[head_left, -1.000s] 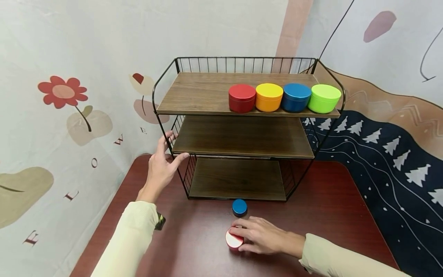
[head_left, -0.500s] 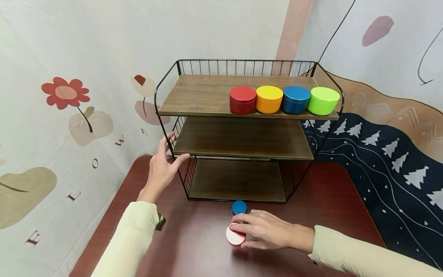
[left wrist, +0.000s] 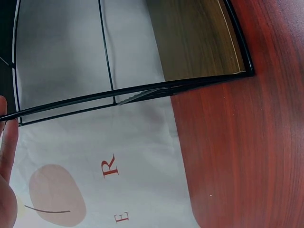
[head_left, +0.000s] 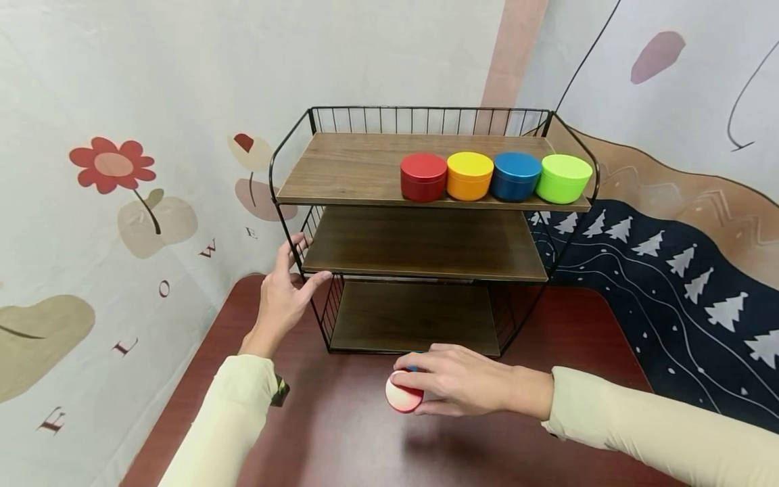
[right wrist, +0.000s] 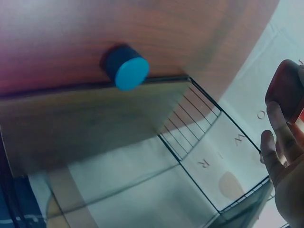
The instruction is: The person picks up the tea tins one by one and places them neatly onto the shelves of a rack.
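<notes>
My left hand (head_left: 276,308) grips the left upright of a three-tier wire rack (head_left: 353,166), with its thumb at the middle board's front edge. Some of its fingers show at the edge of the left wrist view. In front of the rack, my right hand (head_left: 465,382) holds a small round red tin (head_left: 402,398), raised off the table. A small blue tin (right wrist: 131,72) stands on the table near the lowest board, mostly hidden behind the right hand in the head view.
Along the front of the top board stand a larger red tin (head_left: 423,178), a yellow tin (head_left: 470,177), a blue tin (head_left: 515,178) and a green tin (head_left: 563,179). The dark red table (head_left: 341,433) lies under the rack. A printed cloth (head_left: 152,54) hangs behind.
My right hand has lifted the small red tin off the table and carried it toward the rack, now covering most of the small blue tin. The left hand stays on the upright.
</notes>
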`<move>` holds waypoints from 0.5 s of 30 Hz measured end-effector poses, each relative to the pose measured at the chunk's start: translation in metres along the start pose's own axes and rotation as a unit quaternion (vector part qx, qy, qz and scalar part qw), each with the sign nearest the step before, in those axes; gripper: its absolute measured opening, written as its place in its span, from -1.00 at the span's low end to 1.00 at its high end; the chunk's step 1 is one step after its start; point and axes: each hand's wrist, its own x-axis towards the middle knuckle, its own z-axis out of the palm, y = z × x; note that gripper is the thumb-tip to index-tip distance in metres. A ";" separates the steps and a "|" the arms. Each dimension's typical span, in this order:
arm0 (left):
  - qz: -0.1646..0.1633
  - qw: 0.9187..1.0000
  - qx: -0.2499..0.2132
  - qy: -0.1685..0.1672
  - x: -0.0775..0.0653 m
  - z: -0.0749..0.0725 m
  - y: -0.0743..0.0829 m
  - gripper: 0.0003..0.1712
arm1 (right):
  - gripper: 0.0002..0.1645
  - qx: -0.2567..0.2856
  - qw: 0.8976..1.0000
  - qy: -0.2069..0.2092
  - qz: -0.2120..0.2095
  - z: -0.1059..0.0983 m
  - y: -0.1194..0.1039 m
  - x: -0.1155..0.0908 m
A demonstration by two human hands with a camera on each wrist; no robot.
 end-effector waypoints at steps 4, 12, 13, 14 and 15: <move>0.000 1.000 -0.003 0.001 0.000 0.000 0.000 -0.07 | -0.43 -0.008 1.000 -0.006 -0.004 -0.012 0.002 0.006; 0.000 1.000 0.007 0.006 0.000 0.000 0.000 -0.07 | -0.39 -0.012 1.000 -0.023 0.002 -0.034 0.008 0.016; 0.000 1.000 0.006 0.006 0.000 0.000 0.000 -0.08 | -0.39 -0.010 1.000 -0.024 0.003 -0.036 0.009 0.018; 0.000 1.000 0.005 0.005 0.000 0.000 0.000 -0.08 | -0.38 -0.009 1.000 -0.025 0.003 -0.039 0.010 0.019; 0.000 1.000 0.004 0.004 0.000 0.000 0.000 -0.08 | -0.38 -0.010 1.000 -0.023 0.001 -0.042 0.011 0.021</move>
